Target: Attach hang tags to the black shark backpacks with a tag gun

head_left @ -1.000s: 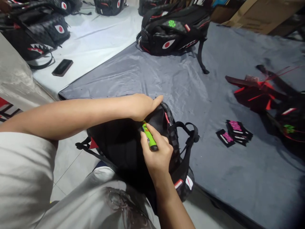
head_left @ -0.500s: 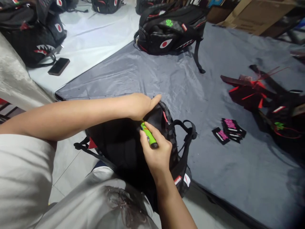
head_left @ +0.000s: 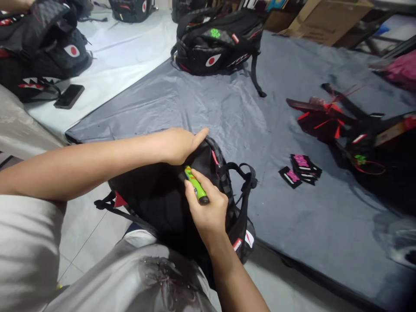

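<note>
A black backpack rests on my lap at the near edge of a grey sheet. My left hand is curled over the top of the backpack, thumb out, gripping its upper edge. My right hand is closed around a green lighter, whose tip points at the backpack fabric just below my left hand. The backpack's carry handle sticks out to the right.
Another black backpack with an eye print lies at the far side of the sheet. Pink and black labels lie to the right, beyond them red and black strap pieces. A phone and shark-mouth bags sit far left. Cardboard boxes stand behind.
The view has shifted so everything slides left in frame. My hands keep the same grip on the backpack and the lighter.
</note>
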Tool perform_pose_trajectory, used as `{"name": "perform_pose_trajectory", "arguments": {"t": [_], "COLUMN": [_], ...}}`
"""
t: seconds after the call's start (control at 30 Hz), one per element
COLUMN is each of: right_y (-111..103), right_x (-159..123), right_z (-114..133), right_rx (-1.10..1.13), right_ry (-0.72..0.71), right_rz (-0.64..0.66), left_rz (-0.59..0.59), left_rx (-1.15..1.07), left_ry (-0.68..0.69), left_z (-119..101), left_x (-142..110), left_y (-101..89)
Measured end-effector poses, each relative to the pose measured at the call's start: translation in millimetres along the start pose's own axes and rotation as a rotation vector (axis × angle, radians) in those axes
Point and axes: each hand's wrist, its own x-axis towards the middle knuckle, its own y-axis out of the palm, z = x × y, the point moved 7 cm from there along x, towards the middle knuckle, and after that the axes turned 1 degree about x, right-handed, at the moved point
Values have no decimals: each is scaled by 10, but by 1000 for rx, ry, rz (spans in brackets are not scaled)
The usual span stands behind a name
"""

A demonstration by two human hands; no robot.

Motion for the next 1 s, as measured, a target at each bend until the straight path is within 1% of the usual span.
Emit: {"name": "perform_pose_trajectory", "arguments": {"t": [0.07, 0.13, 0.2, 0.27, 0.3, 0.33, 0.37, 0.4, 0.43, 0.47, 0.5, 0.57, 0.6, 0.63, 0.67, 0.73, 0.8, 0.9, 1.0], "right_y": [10, -42, -217, -522, -751, -1028, -1329, -1654, -1922, -2092, -2197, -2290, -2344, -2382, -2402, -2406, -2387, -2388, -2419], "right_x": [4, -1, -19, -54, -78, -107, -138, -178, -174, -70, 88, 367, 473, 568, 643, 741, 767, 753, 741], "right_z": [29, 118, 249, 380, 410, 394, 312, 168, -65, -380, -762, -1663, -2000, -2272, -2490, -2761, -2889, -2906, -2799], "right_rx": [3, 16, 24, -5, -40, -94, -169, -260, -362, -480, -603, -836, -848, -859, -861, -854, -861, -898, -942], "right_ry": [11, 17, 13, -30, -59, -85, -93, -86, -31, 58, 169, 516, 590, 642, 684, 731, 776, 815, 800], "right_rz": [-10, 8, 8, -27, -110, -242, -400, -605, -732, -693, -559, -151, -70, -12, 37, 102, 156, 172, 166], "left_rz": [12, 18, 18, 21, 17, 12, 4, -7, -15, -23, -25, -23, -14, -5, 8, 34, 37, 33, 32], "left_rx": [53, 87, 90, 97, 103, 108, 111, 112, 109, 103, 97, 88, 86, 85, 84, 82, 81, 85, 105], "left_ry": [15, 6, -22, -36, -34, -28, -19, -10, -3, -1, 1, -5, -12, -19, -29, -47, -49, -48, -54], "left_z": [-8, 3, 48, 100, 117, 126, 126, 117, 103, 88, 71, 43, 32, 26, 22, 22, 16, 4, -2], "left_x": [-17, -46, -62, -53, -43, -35, -30, -28, -27, -25, -20, -1, 11, 23, 32, 38, 31, 11, -2], "left_y": [3, 10, 29, 65, 81, 95, 103, 102, 99, 90, 79, 53, 42, 32, 24, 16, 3, -8, -11]}}
